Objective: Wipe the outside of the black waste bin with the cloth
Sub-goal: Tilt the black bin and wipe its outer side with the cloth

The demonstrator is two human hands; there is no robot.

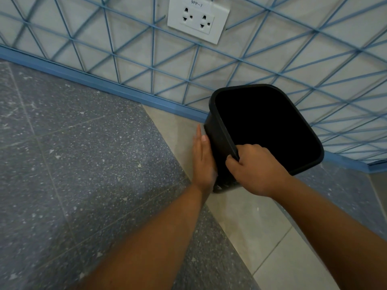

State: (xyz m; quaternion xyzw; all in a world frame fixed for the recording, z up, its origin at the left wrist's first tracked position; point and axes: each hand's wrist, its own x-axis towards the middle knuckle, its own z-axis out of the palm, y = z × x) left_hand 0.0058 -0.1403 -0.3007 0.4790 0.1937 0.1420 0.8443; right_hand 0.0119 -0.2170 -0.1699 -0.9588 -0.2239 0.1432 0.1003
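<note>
The black waste bin (222,141) stands on the floor (83,164) against the blue-patterned wall (125,59). The right hand (254,169) pinches the bin's near rim. The left hand (202,162) lies flat, fingers extended, pressing a grey cloth (202,130) against the bin's outer side.

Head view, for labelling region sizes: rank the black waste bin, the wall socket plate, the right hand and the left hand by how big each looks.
1. Black waste bin, clearly largest.
2. Right hand and wall socket plate: look alike, not ranked; the plate is cut off at the top edge.
3. Left hand, seen edge-on against the bin's side.
</note>
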